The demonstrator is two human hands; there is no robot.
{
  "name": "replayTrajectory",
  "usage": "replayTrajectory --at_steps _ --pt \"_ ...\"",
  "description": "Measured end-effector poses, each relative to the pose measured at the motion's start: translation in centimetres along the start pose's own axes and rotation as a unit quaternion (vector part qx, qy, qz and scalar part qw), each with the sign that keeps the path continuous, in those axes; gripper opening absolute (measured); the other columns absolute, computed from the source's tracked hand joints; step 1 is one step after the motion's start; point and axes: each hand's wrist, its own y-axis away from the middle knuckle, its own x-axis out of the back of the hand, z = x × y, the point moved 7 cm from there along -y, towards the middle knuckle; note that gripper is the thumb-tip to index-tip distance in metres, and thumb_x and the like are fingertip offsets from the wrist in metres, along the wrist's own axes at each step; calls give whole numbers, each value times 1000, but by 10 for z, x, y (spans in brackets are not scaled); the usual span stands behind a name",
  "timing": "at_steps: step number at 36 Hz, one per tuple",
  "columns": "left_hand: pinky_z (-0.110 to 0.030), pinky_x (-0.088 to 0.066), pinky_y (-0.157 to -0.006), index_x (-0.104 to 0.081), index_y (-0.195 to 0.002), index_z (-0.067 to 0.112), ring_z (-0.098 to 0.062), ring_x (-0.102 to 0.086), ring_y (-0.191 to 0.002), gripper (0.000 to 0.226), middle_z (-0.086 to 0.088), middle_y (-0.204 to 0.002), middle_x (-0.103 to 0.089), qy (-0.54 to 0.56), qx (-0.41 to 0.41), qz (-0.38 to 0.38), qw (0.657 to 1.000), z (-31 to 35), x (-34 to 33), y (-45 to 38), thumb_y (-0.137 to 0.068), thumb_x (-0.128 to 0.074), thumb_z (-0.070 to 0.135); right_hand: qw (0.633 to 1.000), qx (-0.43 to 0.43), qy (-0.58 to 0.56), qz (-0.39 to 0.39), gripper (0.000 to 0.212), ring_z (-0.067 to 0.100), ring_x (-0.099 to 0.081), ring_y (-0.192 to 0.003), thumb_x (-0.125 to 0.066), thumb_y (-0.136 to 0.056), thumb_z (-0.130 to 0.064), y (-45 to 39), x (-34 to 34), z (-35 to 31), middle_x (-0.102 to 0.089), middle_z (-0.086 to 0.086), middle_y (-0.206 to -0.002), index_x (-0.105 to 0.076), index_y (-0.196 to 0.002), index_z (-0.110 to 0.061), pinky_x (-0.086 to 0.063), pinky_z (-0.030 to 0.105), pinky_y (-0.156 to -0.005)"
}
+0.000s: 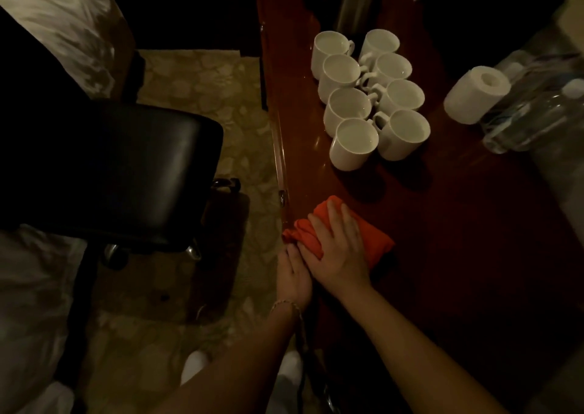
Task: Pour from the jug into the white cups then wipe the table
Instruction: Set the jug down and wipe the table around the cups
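Note:
Several white cups (pixel 357 143) stand in two rows on the dark red wooden table (pixel 458 224), and liquid shows in them. A metal jug (pixel 355 5) stands behind them at the far end, mostly in shadow. An orange cloth (pixel 376 243) lies bunched at the table's near left edge. My right hand (pixel 339 249) lies flat on top of the cloth, pressing it to the table. My left hand (pixel 294 276) sits just beside it at the table's edge, its fingertips touching the cloth's hanging corner (pixel 292 235).
A roll of white paper (pixel 475 95) lies to the right of the cups, beside a pack of plastic water bottles (pixel 537 113). A black chair (pixel 132 173) stands on the patterned carpet left of the table. White bedding (pixel 28 303) fills the far left.

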Motion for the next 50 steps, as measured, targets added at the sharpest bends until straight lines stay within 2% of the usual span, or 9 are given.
replayTrajectory --at_steps 7,13,20,22,25,29,35,40,50 --pt "-36 -39 -116 -45 -153 22 -11 -52 -133 52 4 -148 -53 -15 25 -1 1000 6 18 -31 -113 -20 44 999 24 8 -19 67 37 -7 -155 -43 -96 -62 -56 -3 -31 -14 14 -169 -39 -153 -28 -9 50 -125" --pt "-24 -51 -83 -46 -141 17 -13 -60 -108 46 3 -121 -59 26 25 32 999 52 30 -51 -111 -31 48 998 20 -37 -38 75 29 2 -157 -46 -95 -68 -63 3 -28 0 8 -171 -21 -159 -37 -2 43 -124" --pt "-48 -36 -120 -22 -159 6 -34 -35 -148 71 -17 -162 -29 -108 -6 73 991 82 19 -68 -105 -52 42 997 27 48 -54 88 22 8 -157 -19 -91 -77 -30 8 21 13 4 -170 16 -159 -34 5 43 -126" --pt "-50 -25 -125 -28 -158 3 -35 -26 -152 64 -18 -163 -30 -247 -125 128 952 109 20 -66 -105 -51 30 996 -2 62 -57 86 21 12 -156 -8 -90 -81 -17 11 45 17 -1 -169 16 -159 -35 5 48 -125" --pt "-56 -24 -124 -42 -153 15 -34 -30 -152 60 -12 -160 -41 -404 -336 32 850 134 -18 -51 -100 -41 43 997 -33 46 -50 73 21 11 -156 -5 -96 -71 -1 14 72 16 -4 -170 13 -159 -40 4 50 -125" --pt "-70 2 -122 -27 -160 35 -33 5 -159 68 3 -173 -15 -589 -314 -118 735 101 -61 -35 -100 -25 67 992 -106 56 -32 69 23 1 -157 2 -98 -56 7 18 103 6 1 -170 2 -162 -30 -5 52 -126" --pt "-74 0 -116 -19 -160 42 -39 13 -156 82 6 -174 -7 -652 -292 -99 693 84 -56 -44 -90 -27 84 985 -141 66 -75 67 24 19 -155 -12 -104 -49 2 8 100 19 4 -168 5 -161 -18 7 55 -123" --pt "-76 -23 -111 -35 -152 45 -44 3 -155 79 8 -170 -21 -609 -248 -42 752 84 -27 -53 -83 -27 82 987 -151 37 -44 82 26 20 -154 6 -92 -52 -14 4 79 15 12 -168 -1 -161 -8 9 58 -121" --pt "-70 -20 -117 -24 -156 50 -43 9 -154 70 13 -170 -4 -532 -142 -6 835 89 -24 -78 -93 -45 73 991 -122 53 -27 75 35 -11 -156 -14 -99 -48 -35 -5 55 -17 18 -167 -31 -156 -2 -9 67 -118"
